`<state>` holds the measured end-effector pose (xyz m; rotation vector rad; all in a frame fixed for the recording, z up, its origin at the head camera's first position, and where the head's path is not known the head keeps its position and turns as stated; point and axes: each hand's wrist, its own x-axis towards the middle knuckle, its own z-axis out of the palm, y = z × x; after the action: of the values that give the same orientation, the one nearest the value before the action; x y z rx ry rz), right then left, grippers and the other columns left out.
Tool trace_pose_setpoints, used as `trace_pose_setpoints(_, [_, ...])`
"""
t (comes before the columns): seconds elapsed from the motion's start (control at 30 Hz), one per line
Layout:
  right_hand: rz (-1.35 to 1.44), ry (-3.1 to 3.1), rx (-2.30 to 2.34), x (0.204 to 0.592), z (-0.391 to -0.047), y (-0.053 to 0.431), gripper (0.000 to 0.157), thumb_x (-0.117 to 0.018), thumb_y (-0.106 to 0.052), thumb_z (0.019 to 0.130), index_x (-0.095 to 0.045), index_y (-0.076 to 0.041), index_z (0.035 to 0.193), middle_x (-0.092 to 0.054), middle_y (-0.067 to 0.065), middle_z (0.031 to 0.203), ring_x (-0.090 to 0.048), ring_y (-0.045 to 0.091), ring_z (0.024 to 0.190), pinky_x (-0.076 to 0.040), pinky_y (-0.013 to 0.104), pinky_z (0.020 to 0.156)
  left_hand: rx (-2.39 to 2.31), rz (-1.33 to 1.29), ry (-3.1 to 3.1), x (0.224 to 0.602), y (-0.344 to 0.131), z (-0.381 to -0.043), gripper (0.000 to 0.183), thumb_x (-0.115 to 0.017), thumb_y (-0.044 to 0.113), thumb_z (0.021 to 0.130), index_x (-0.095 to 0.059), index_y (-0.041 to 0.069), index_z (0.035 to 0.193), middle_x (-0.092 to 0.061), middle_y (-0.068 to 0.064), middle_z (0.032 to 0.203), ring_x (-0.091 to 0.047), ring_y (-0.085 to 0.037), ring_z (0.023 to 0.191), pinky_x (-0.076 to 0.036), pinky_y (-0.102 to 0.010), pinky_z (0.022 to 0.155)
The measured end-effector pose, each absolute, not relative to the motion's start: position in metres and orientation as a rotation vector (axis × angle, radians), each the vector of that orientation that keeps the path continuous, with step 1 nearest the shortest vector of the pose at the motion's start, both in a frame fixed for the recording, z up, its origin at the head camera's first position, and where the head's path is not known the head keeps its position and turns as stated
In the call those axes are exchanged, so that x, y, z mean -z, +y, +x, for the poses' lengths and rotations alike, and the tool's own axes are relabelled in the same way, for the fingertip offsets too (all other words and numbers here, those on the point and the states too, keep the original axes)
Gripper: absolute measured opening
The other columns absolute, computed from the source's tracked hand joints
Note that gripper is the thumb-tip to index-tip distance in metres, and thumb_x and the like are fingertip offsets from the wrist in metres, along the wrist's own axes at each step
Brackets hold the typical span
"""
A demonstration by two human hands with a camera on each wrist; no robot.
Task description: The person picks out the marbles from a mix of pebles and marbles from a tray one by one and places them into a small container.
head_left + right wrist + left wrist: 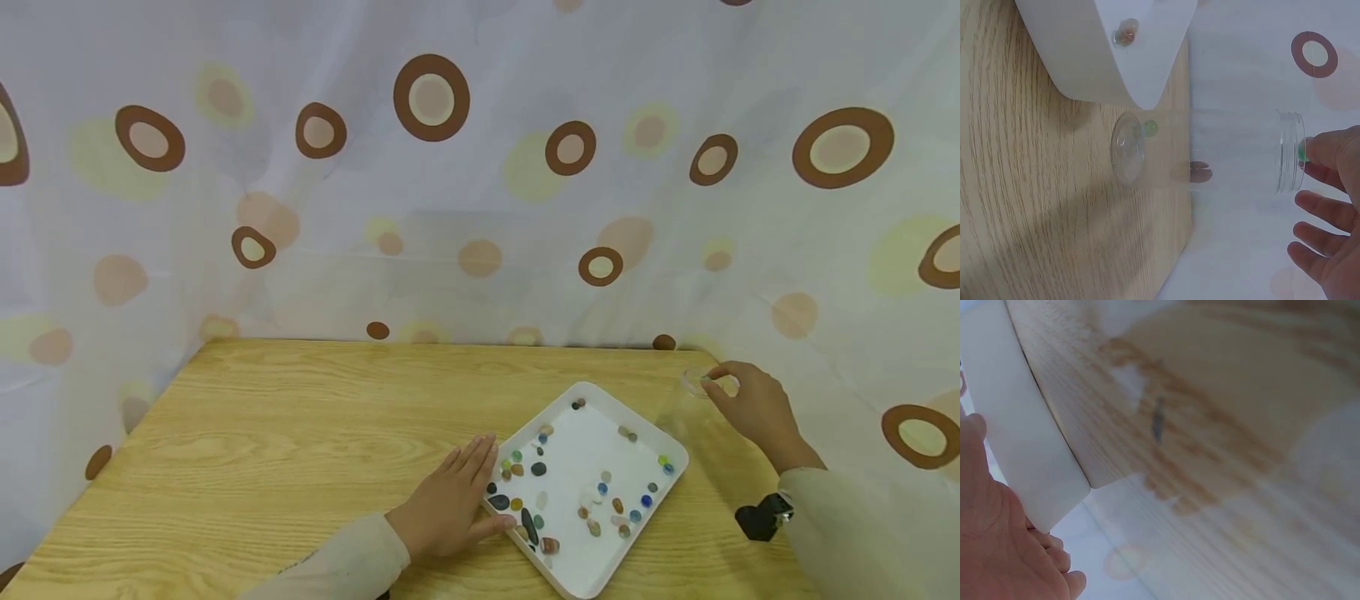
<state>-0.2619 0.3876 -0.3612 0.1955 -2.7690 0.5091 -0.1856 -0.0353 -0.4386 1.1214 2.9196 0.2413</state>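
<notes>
Pinching one green bead at the mouth of the jar, using the right hand. Clamped on it between thumb and forefinger, with the remaining fingers apart and holding nothing. Reads as a filling step, bead by bead, with this release not yet made. Next, probably calls for lining up over the jar's opening, then parting thumb and forefinger without knocking the rim.

Low at the jar's foot, a second bead, also green; likely inside, though cannot tell for certain.

Just left of the jar, one white tray. Counting in it roughly three dozen stones and beads, about five of them blue; too faint among the clear ones for an exact figure.

Well left of the jar, the left hand, laid against the tray's corner, with fingers straight and nearly together, thumb apart at the rim.

Tallying the rest: under the jar, one wooden table; behind the jar, one ringed curtain.
</notes>
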Motion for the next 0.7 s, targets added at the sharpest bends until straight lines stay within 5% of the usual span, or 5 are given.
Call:
trace_pose_setpoints(0.1, [0.180,-2.779,-0.523,0.3640,-0.2626,0.3891,0.031,-0.057,-0.022,0.097,-0.061,0.006,0.111,-0.048,0.039,0.125,-0.042,0.018,0.048,-0.040,0.037,0.054,-0.237,1.124,2.920,0.4399,-0.0350,-0.1847,0.091,-0.022,0.069,0.094,-0.018,-0.001,0.152,-0.012,-0.016,0.159,-0.015,-0.028,0.146,-0.024,-0.046,0.114])
trace_pose_setpoints(0.27, [0.183,-2.777,-0.521,0.3640,-0.2627,0.3864,0.032,-0.057,-0.024,0.097,-0.062,0.005,0.110,-0.049,0.039,0.124,-0.048,0.019,0.052,-0.043,0.042,0.057,-0.228,1.123,2.922,0.4417,-0.0350,-0.1852,0.091,-0.021,0.069,0.094,-0.018,-0.001,0.152,-0.012,-0.016,0.160,-0.015,-0.028,0.147,-0.024,-0.046,0.115])
trace_pose_setpoints(0.4, [0.173,-2.800,-0.523,0.3632,-0.2628,0.3862,0.033,-0.056,-0.025,0.098,-0.063,0.005,0.110,-0.049,0.038,0.124,-0.059,0.040,0.076,-0.046,0.054,0.066,-0.226,1.119,2.919,0.4421,-0.0347,-0.1859,0.091,-0.021,0.069,0.094,-0.017,-0.001,0.152,-0.011,-0.016,0.160,-0.014,-0.028,0.147,-0.024,-0.045,0.115])
trace_pose_setpoints(0.5, [0.170,-2.807,-0.530,0.3643,-0.2630,0.3870,0.035,-0.055,-0.027,0.098,-0.062,0.005,0.111,-0.049,0.039,0.125,-0.053,0.053,0.098,-0.044,0.061,0.074,-0.226,1.117,2.921,0.4429,-0.0345,-0.1860,0.091,-0.021,0.069,0.094,-0.017,0.000,0.152,-0.011,-0.015,0.160,-0.014,-0.028,0.147,-0.024,-0.045,0.115])
trace_pose_setpoints(0.7, [0.169,-2.789,-0.541,0.3664,-0.2635,0.3864,0.035,-0.055,-0.027,0.099,-0.062,0.004,0.113,-0.048,0.038,0.127,-0.051,0.054,0.102,-0.042,0.064,0.078,-0.222,1.120,2.931,0.4451,-0.0342,-0.1859,0.092,-0.020,0.070,0.093,-0.017,0.000,0.152,-0.011,-0.015,0.160,-0.015,-0.028,0.147,-0.024,-0.046,0.115])
